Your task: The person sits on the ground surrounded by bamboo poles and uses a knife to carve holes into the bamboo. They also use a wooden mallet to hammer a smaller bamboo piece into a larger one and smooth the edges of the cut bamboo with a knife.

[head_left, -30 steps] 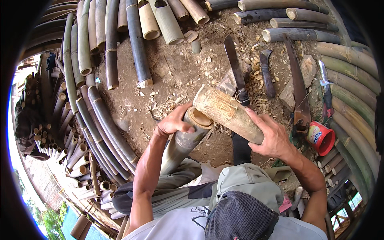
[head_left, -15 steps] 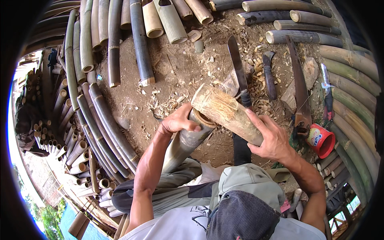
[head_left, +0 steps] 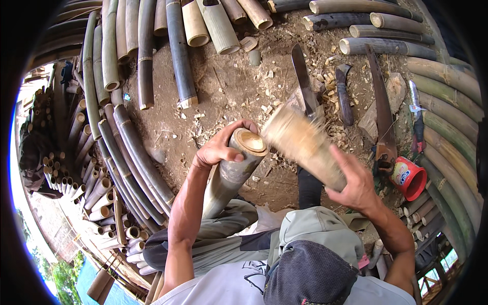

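My left hand (head_left: 223,147) is wrapped round the upper end of a bamboo tube (head_left: 230,175), which stands tilted against my leg. The tube's cut end faces up, with a pale ring and a hollowed centre showing. In my right hand (head_left: 353,178) is a thick, short piece of bamboo (head_left: 310,147), its upper part pale and scraped. This piece is smeared by motion, and its far end is just right of the tube's rim; a small gap seems to lie between them. Beyond it on the ground lies a machete (head_left: 305,84), its handle partly hidden by the piece.
Wood chips are scattered over the dirt floor (head_left: 213,76). To the right lie a dark-handled knife (head_left: 344,96), a handsaw (head_left: 384,112), a red-handled knife (head_left: 418,122) and a red tub (head_left: 414,183). Bamboo poles (head_left: 140,152) line the left, far and right sides.
The short bamboo piece has moved right, off the tube's rim, with my right hand. The tube's cut end is now uncovered, turned more toward view, and my left hand has shifted slightly up.
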The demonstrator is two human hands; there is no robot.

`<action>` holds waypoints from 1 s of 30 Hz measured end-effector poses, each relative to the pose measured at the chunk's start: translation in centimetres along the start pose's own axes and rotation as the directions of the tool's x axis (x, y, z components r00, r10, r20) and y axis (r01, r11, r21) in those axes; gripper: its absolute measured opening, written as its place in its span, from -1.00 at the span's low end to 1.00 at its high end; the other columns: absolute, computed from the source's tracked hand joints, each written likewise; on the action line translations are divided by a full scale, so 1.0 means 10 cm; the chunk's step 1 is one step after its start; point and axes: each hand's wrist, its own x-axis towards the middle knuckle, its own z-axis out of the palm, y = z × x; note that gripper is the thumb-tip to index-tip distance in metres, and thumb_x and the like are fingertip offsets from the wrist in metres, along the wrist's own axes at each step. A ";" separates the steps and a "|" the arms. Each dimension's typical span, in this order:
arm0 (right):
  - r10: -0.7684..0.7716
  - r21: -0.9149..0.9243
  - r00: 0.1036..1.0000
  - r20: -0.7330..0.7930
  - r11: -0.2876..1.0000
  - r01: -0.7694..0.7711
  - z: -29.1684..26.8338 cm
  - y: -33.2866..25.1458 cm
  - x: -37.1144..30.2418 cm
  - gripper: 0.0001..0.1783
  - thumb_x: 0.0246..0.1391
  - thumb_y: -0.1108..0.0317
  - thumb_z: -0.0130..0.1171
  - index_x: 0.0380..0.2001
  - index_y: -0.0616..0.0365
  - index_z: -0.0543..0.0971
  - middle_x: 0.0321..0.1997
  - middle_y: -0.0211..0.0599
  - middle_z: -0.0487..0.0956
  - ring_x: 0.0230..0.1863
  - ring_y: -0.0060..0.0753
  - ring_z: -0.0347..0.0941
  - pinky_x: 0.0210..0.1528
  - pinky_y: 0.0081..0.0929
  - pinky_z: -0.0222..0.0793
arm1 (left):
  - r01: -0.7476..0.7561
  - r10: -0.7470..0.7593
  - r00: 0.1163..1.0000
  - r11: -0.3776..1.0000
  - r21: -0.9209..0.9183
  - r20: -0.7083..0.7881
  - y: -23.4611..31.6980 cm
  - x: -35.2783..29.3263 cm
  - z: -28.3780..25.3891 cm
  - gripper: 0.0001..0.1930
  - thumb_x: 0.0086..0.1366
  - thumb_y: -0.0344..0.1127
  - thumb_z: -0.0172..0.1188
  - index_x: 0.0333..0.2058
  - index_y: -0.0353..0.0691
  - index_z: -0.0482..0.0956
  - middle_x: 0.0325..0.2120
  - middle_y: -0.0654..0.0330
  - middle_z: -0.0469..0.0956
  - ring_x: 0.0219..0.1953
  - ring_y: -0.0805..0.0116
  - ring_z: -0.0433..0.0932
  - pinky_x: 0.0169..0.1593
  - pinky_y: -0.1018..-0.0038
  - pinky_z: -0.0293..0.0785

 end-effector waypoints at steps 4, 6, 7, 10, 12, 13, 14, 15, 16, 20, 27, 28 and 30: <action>0.031 0.031 1.000 -0.003 0.999 -0.031 0.02 0.04 -0.11 0.11 -0.35 0.30 0.49 0.40 -0.11 0.28 -0.05 -0.10 0.50 -0.12 0.00 0.53 -0.10 -0.18 0.53 | 0.006 -0.005 1.000 0.999 0.035 -0.024 -0.01 -0.01 -0.01 -0.24 -0.27 -0.15 0.49 -0.02 -0.26 0.43 -0.17 0.24 0.53 -0.10 0.45 0.49 0.05 0.53 0.38; 0.036 0.032 0.999 -0.032 0.999 -0.035 0.05 0.02 -0.11 0.10 -0.35 0.30 0.50 0.39 -0.11 0.29 -0.05 -0.11 0.49 -0.12 -0.02 0.53 -0.10 -0.18 0.53 | 0.021 -0.019 0.999 0.998 0.063 -0.029 0.01 0.00 -0.01 -0.24 -0.27 -0.14 0.48 -0.03 -0.26 0.44 -0.16 0.25 0.51 -0.09 0.45 0.48 0.05 0.54 0.37; 0.017 0.008 1.000 0.020 1.000 -0.017 0.03 0.00 -0.13 0.10 -0.36 0.32 0.50 0.39 -0.09 0.28 -0.06 -0.11 0.50 -0.13 -0.01 0.54 -0.10 -0.19 0.53 | 0.016 -0.014 0.999 0.997 0.072 -0.035 0.01 0.01 -0.01 -0.24 -0.27 -0.14 0.48 -0.03 -0.26 0.44 -0.16 0.25 0.51 -0.09 0.45 0.47 0.06 0.54 0.36; 0.005 0.011 0.997 0.075 1.000 -0.006 -0.07 0.00 -0.11 0.12 -0.36 0.34 0.49 0.40 -0.07 0.26 -0.07 -0.11 0.49 -0.15 0.00 0.54 -0.10 -0.19 0.52 | 0.020 -0.016 0.999 0.993 0.115 -0.031 0.00 0.02 -0.03 -0.25 -0.29 -0.14 0.46 -0.04 -0.26 0.45 -0.17 0.25 0.49 -0.08 0.44 0.46 0.06 0.53 0.36; 0.030 0.048 0.999 0.029 0.998 -0.031 -0.11 0.03 -0.08 0.12 -0.35 0.32 0.49 0.40 -0.08 0.25 -0.08 -0.12 0.49 -0.15 0.00 0.54 -0.11 -0.18 0.52 | 0.020 -0.018 0.999 0.997 0.075 -0.032 -0.02 0.01 -0.01 -0.25 -0.29 -0.14 0.45 -0.03 -0.26 0.45 -0.16 0.25 0.49 -0.08 0.44 0.46 0.07 0.53 0.35; 0.063 0.107 0.996 -0.071 0.993 -0.055 -0.05 0.02 -0.07 0.13 -0.35 0.32 0.48 0.41 -0.09 0.24 -0.09 -0.12 0.49 -0.14 -0.01 0.53 -0.11 -0.17 0.52 | 0.022 -0.020 0.999 0.996 0.083 -0.027 -0.04 0.01 0.00 -0.25 -0.28 -0.14 0.46 -0.03 -0.26 0.45 -0.16 0.24 0.49 -0.08 0.43 0.46 0.07 0.52 0.36; 0.038 0.063 0.999 -0.004 0.997 -0.038 -0.03 0.03 -0.11 0.13 -0.36 0.33 0.49 0.41 -0.08 0.24 -0.08 -0.11 0.49 -0.13 0.00 0.53 -0.11 -0.18 0.52 | 0.024 -0.022 1.000 0.995 0.092 -0.022 -0.07 0.00 0.01 -0.24 -0.28 -0.14 0.46 -0.02 -0.26 0.45 -0.16 0.24 0.50 -0.08 0.43 0.46 0.07 0.52 0.36; 0.013 0.020 0.998 0.054 1.000 -0.014 -0.02 0.02 -0.13 0.14 -0.36 0.33 0.49 0.41 -0.06 0.23 -0.08 -0.10 0.50 -0.13 0.00 0.53 -0.11 -0.18 0.52 | 0.021 -0.019 1.000 0.994 0.109 -0.013 -0.06 0.03 0.00 -0.24 -0.28 -0.15 0.46 -0.01 -0.26 0.45 -0.16 0.24 0.50 -0.08 0.42 0.47 0.08 0.51 0.36; -0.009 -0.022 0.994 0.113 1.000 0.012 -0.02 0.02 -0.14 0.14 -0.36 0.34 0.49 0.41 -0.05 0.23 -0.07 -0.09 0.50 -0.12 0.01 0.53 -0.11 -0.18 0.52 | 0.018 -0.017 1.000 0.992 0.127 -0.005 -0.05 0.04 -0.01 -0.23 -0.28 -0.15 0.46 -0.01 -0.26 0.45 -0.15 0.24 0.50 -0.08 0.42 0.47 0.08 0.51 0.36; 0.026 0.031 0.999 0.026 0.999 -0.027 -0.04 0.09 -0.12 0.13 -0.36 0.32 0.48 0.41 -0.04 0.24 -0.05 -0.10 0.51 -0.11 -0.01 0.54 -0.12 -0.18 0.53 | 0.031 -0.030 0.999 0.997 0.078 -0.015 -0.09 0.04 -0.01 -0.24 -0.30 -0.17 0.43 -0.01 -0.28 0.45 -0.17 0.23 0.50 -0.09 0.40 0.47 0.07 0.50 0.36; 0.026 0.039 0.998 0.064 0.999 -0.028 -0.08 0.13 -0.15 0.08 -0.37 0.30 0.49 0.36 0.08 0.30 0.08 -0.04 0.51 -0.01 0.03 0.53 0.02 -0.21 0.50 | 0.049 -0.049 0.999 0.994 0.096 0.005 -0.03 0.02 0.00 -0.01 -0.32 -0.04 0.52 0.12 -0.37 0.34 -0.06 0.15 0.47 0.02 0.35 0.47 0.14 0.49 0.32; 0.033 0.061 0.999 0.018 0.998 -0.034 -0.08 0.16 -0.15 0.08 -0.36 0.31 0.48 0.36 0.10 0.29 0.11 -0.02 0.50 0.02 0.04 0.52 0.05 -0.21 0.49 | 0.049 -0.049 0.999 0.998 0.033 0.010 -0.01 0.00 0.01 0.06 -0.33 -0.03 0.53 0.18 -0.40 0.30 -0.03 0.11 0.48 0.05 0.31 0.48 0.17 0.48 0.32; 0.188 0.195 0.982 -0.010 0.964 -0.183 -0.02 0.24 -0.26 0.16 -0.33 0.29 0.46 0.41 0.20 0.15 0.28 0.10 0.39 0.22 0.10 0.42 0.25 -0.21 0.36 | 0.051 -0.042 0.991 0.996 -0.074 0.124 0.05 -0.05 0.01 0.20 -0.32 0.00 0.57 0.27 -0.48 0.17 0.02 -0.02 0.50 0.09 0.22 0.51 0.23 0.41 0.31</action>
